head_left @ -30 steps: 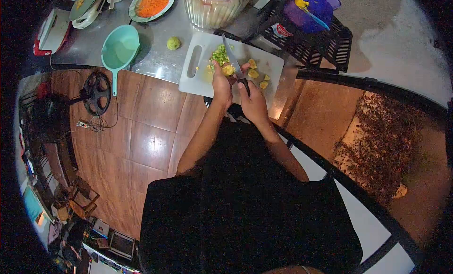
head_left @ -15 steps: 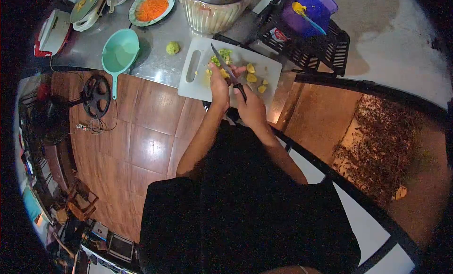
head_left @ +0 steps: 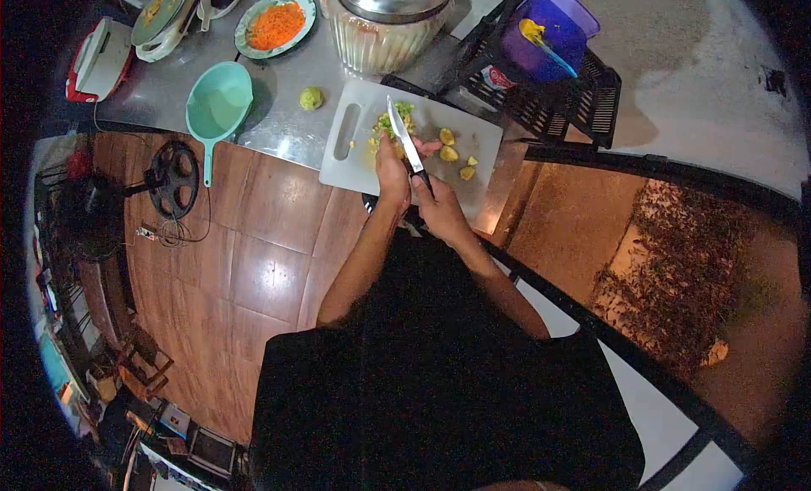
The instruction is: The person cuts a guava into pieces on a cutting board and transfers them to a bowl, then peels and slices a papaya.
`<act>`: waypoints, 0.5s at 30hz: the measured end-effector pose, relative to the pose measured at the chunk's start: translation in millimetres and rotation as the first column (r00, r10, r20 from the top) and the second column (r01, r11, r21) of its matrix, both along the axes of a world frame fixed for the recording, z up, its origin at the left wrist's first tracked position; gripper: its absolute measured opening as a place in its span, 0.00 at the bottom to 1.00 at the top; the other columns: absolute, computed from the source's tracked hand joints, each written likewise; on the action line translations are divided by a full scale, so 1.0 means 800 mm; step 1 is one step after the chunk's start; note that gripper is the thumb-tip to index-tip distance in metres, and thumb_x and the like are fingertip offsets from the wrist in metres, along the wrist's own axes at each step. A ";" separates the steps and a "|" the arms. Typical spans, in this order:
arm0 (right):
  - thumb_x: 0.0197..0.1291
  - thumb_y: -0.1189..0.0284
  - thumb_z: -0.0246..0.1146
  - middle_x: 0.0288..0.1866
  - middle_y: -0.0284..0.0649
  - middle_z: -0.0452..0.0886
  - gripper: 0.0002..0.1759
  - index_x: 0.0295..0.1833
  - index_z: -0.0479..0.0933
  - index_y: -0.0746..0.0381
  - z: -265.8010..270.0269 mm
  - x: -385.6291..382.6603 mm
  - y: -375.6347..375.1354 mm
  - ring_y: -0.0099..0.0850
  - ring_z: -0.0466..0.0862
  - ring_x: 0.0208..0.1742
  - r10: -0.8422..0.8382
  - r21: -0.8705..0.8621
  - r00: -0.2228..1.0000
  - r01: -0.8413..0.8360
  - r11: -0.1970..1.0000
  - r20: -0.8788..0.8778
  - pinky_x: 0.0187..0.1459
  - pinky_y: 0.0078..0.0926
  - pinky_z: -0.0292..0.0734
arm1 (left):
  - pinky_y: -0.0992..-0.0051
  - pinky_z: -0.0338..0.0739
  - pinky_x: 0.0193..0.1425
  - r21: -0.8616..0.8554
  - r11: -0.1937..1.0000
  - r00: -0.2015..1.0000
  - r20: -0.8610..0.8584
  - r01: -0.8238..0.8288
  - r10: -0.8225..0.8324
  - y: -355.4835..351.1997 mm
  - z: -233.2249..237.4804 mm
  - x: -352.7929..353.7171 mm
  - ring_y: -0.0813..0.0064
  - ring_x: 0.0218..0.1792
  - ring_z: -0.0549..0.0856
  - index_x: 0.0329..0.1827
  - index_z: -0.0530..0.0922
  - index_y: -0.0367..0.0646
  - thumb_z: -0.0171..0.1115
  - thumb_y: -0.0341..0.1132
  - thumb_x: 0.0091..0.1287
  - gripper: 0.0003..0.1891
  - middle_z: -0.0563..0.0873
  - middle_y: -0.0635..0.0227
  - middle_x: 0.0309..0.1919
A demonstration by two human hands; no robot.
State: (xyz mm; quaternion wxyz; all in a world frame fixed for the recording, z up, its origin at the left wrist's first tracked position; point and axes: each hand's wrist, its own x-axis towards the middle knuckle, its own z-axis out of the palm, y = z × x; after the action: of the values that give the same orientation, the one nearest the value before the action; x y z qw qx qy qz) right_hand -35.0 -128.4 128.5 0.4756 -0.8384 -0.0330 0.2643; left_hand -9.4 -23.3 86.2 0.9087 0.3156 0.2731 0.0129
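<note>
My right hand [head_left: 438,207] is closed round the black handle of a knife [head_left: 403,134]; its blade points up and to the left over the white cutting board [head_left: 463,121]. My left hand [head_left: 392,174] is beside the blade, over the board, with some fingers reaching beneath the knife. The blade partly hides this hand, so whether it holds anything cannot be made out. Chopped green and yellow bits [head_left: 386,123] lie above my left hand. Several yellow-green pieces [head_left: 449,154] lie on the right part of the board.
A round green fruit [head_left: 312,98] and a turquoise strainer [head_left: 219,102] lie left of the board. Behind are a plate of shredded carrot [head_left: 275,25] and a large ribbed container [head_left: 387,36]. A black crate [head_left: 601,94] with a purple tub [head_left: 541,56] stands at right.
The knife blade has turned, so its flat side now shows brighter. My right hand has moved slightly down and left. The whole view has shifted a little.
</note>
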 end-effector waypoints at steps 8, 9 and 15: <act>0.72 0.58 0.51 0.25 0.40 0.72 0.18 0.42 0.72 0.64 0.036 0.000 0.008 0.28 0.69 0.23 -0.087 0.110 0.913 0.142 0.984 -0.399 0.27 0.30 0.61 | 0.57 0.77 0.55 0.080 0.994 0.992 0.106 -0.075 0.066 -0.003 -0.008 -0.005 0.54 0.38 0.87 0.36 0.75 0.38 0.31 0.52 0.76 0.29 0.82 0.58 0.26; 0.73 0.57 0.50 0.17 0.28 0.64 0.17 0.36 0.69 0.58 0.030 -0.003 0.007 0.17 0.58 0.10 -0.087 0.188 0.943 0.154 0.970 -0.321 0.09 0.21 0.49 | 0.57 0.77 0.55 0.079 0.994 0.992 0.107 -0.072 0.064 -0.002 -0.009 -0.003 0.54 0.38 0.87 0.36 0.75 0.38 0.31 0.52 0.76 0.29 0.82 0.58 0.26; 0.73 0.57 0.50 0.18 0.27 0.64 0.18 0.36 0.69 0.59 -0.018 -0.005 0.006 0.17 0.59 0.11 -0.089 0.138 0.989 0.072 0.988 0.121 0.10 0.20 0.52 | 0.59 0.68 0.65 -0.019 1.000 1.000 0.003 0.025 -0.025 -0.002 -0.001 0.002 0.51 0.52 0.83 0.38 0.74 0.39 0.23 0.60 0.75 0.35 0.86 0.42 0.39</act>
State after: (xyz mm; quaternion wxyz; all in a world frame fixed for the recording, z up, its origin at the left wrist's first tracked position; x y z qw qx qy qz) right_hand -38.7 -123.4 114.0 0.5377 -0.8205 -0.0468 0.1884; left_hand -7.7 -24.8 85.2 0.9120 0.3104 0.2681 -0.0004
